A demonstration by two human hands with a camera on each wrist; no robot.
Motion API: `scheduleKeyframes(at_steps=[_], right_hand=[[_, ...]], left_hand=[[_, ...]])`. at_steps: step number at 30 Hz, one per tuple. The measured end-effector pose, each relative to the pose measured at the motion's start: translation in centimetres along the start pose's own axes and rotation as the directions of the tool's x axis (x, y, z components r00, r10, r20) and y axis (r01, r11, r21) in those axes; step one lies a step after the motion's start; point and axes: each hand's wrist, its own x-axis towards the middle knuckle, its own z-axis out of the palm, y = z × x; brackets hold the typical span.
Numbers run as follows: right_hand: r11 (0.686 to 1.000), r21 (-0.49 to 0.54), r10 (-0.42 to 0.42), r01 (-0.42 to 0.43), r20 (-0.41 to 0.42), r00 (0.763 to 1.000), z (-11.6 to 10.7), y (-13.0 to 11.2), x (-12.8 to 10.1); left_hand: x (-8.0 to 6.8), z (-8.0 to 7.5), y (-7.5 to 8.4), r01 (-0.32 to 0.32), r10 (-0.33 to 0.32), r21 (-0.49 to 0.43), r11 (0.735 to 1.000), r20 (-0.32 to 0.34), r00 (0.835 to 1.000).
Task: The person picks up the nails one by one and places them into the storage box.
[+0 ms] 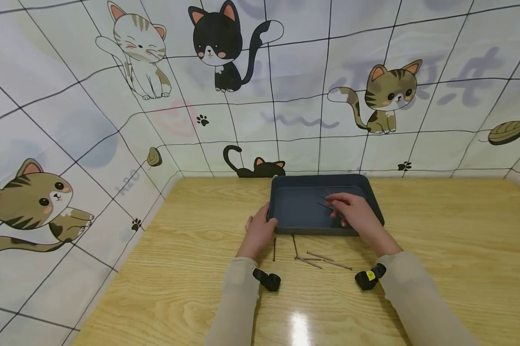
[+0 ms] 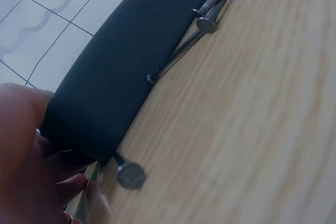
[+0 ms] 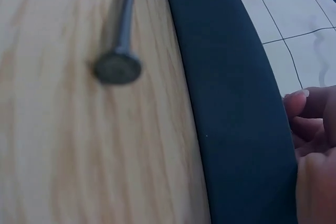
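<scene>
A dark blue-grey rectangular tray [image 1: 300, 206] lies on the wooden table. My left hand [image 1: 260, 232] grips its left front corner, thumb at the rim; in the left wrist view the fingers [image 2: 44, 192] bend around the tray's end. Over the tray's right half, my right hand [image 1: 356, 214] reaches in with bent fingers, pinching a thin nail [image 1: 323, 198] at the fingertips. Another nail [image 1: 325, 205] shows in the tray just below them. The tray wall [image 3: 236, 103] hides part of this hand in the right wrist view.
Several loose nails [image 1: 313, 260] lie on the table in front of the tray, some crossing each other. One nail [image 1: 274, 250] lies apart by the left hand, its head [image 2: 130, 175] toward me. A cat-printed tiled sheet [image 1: 303, 144] rises behind the table [image 1: 190, 288].
</scene>
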Motion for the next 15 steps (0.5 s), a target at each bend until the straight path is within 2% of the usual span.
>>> scheduleKeyframes(at_steps=[5,15], right_hand=[[1.0,0.016,0.009,-0.01,0.039,0.999,-0.16,0.03,0.19],[0.996,-0.048,0.082,-0.078,0.102,0.991,0.1,-0.21,0.19]], left_hand=[[-0.02,-0.06,0.08,0.003,-0.003,0.003,1.0,0.005,1.0],[0.05,0.03,-0.18,0.0,0.0,0.008,1.0,0.01,1.0]])
